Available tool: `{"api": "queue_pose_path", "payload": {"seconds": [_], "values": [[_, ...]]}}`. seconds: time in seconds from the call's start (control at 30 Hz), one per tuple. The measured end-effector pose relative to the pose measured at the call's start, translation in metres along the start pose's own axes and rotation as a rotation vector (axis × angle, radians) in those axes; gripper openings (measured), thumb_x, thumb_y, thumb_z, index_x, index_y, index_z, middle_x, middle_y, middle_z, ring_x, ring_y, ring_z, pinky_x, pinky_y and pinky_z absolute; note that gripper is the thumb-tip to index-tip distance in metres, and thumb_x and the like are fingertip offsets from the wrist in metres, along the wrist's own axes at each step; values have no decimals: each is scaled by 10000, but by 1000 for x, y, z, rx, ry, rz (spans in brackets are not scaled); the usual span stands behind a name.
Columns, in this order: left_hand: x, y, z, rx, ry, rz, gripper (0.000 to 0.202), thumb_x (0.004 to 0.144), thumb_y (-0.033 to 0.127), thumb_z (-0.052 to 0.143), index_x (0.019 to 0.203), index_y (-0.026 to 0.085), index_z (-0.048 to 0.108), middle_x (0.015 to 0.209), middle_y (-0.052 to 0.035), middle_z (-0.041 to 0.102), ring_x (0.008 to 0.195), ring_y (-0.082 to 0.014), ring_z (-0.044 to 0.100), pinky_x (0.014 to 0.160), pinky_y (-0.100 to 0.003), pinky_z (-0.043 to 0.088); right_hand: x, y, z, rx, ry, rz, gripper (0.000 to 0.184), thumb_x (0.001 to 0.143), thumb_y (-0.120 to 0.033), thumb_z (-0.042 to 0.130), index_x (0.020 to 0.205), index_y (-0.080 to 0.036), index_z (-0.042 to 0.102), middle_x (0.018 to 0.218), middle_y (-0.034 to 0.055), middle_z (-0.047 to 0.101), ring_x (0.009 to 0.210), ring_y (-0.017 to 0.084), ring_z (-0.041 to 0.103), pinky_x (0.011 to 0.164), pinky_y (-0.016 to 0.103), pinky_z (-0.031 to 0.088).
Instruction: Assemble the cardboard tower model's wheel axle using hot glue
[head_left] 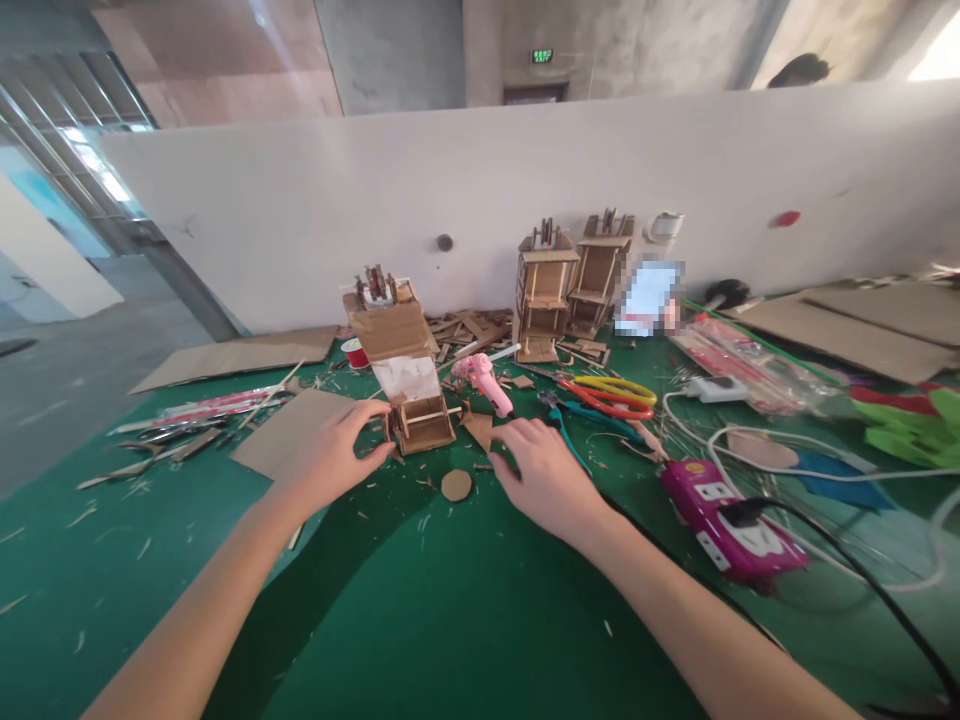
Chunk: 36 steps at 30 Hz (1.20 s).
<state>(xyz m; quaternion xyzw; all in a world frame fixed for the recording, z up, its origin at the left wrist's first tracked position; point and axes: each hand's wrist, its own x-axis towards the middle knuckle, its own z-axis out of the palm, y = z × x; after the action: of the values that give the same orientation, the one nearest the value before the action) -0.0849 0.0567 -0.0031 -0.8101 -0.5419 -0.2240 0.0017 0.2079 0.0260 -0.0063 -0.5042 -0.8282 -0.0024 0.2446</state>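
Note:
A cardboard model [401, 370] with an open box at its base stands in front of me. My left hand [337, 450] is at the left side of that base, thumb and fingers apart; whether the fingertips touch it I cannot tell. On the other side, my right hand [544, 475] hovers low with curved, parted fingers, close to a small cardboard scrap [478, 430]. Between the hands lies a round cardboard disc [456, 486]. A pink glue gun [486, 385] rests just behind the right hand.
Two similar cardboard towers [545, 300] stand by the white partition [300, 220]. Orange-handled scissors [611, 398], teal-handled pliers [562, 420] and a purple power strip [727, 525] with cables lie right. A red spool [355, 353], cardboard sheet [289, 432] and sticks are left.

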Motion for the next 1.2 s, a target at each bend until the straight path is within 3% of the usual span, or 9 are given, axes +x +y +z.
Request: {"api": "queue_pose_path", "payload": {"seconds": [0.13, 0.3, 0.4, 0.57, 0.7, 0.9, 1.0, 1.13, 1.2], "values": [[0, 1, -3, -13, -12, -1, 412, 846, 464, 541, 1193, 249, 488, 1277, -66, 566, 1141, -264, 565, 934, -377, 469, 8, 21, -42, -311, 29, 253, 289, 942, -297, 368, 995, -150, 612, 980, 126, 659, 950, 293, 583, 800, 410, 441], [1, 10, -4, 0, -47, -78, 402, 857, 519, 515, 1173, 270, 497, 1204, -41, 616, 1065, -266, 610, 852, -370, 495, 7, 61, -61, -329, -323, 397, 298, 931, -331, 367, 945, -171, 618, 1041, 138, 672, 971, 313, 619, 765, 408, 453], [0, 11, -3, 7, -54, -107, 418, 852, 552, 505, 1177, 290, 496, 1202, -30, 621, 1046, -273, 620, 824, -380, 502, 10, 77, -61, -338, -400, 410, 286, 924, -269, 368, 1024, -148, 608, 1099, 162, 659, 1017, 311, 614, 797, 400, 443], [-1, 5, -1, -22, -21, -45, 463, 841, 533, 529, 1222, 276, 472, 1246, -53, 593, 1089, -270, 599, 887, -394, 493, 35, 65, -51, -139, -254, 388, 399, 904, -478, 401, 991, -152, 614, 1006, 159, 686, 918, 284, 646, 747, 350, 454], [0, 3, -1, -32, 21, 11, 414, 847, 479, 538, 1191, 253, 492, 1233, -70, 589, 1113, -263, 581, 923, -389, 480, 70, 47, -13, 78, -123, 365, 497, 804, -607, 515, 976, -152, 613, 1047, 162, 677, 986, 289, 615, 769, 318, 443], [0, 3, 0, -43, 11, 5, 406, 845, 472, 535, 1186, 255, 502, 1247, -71, 585, 1109, -268, 582, 911, -398, 489, 105, 39, 36, 231, -99, 409, 248, 830, -400, 532, 814, -167, 616, 845, 102, 694, 777, 209, 634, 653, 261, 415], [-1, -2, 0, -100, 6, -14, 437, 823, 470, 557, 1197, 253, 497, 1221, -75, 605, 1084, -265, 603, 888, -397, 507, 99, 35, 34, 274, -10, 439, 206, 816, -312, 507, 905, -149, 594, 892, 106, 682, 780, 196, 619, 647, 261, 419], [0, -9, -5, -129, -32, -46, 363, 834, 421, 532, 1137, 220, 530, 1072, -77, 671, 965, -245, 650, 807, -376, 534, 76, 23, 9, 380, 80, 445, 294, 824, -331, 451, 1037, -155, 552, 866, 71, 667, 658, 166, 607, 607, 269, 449], [1, -11, -7, -113, -50, -61, 306, 855, 406, 498, 1087, 218, 566, 998, -64, 693, 905, -235, 664, 779, -368, 534, 63, 12, -4, 658, 120, 465, 310, 800, -292, 455, 1075, -167, 526, 827, 40, 652, 507, 128, 552, 536, 268, 448]]}}
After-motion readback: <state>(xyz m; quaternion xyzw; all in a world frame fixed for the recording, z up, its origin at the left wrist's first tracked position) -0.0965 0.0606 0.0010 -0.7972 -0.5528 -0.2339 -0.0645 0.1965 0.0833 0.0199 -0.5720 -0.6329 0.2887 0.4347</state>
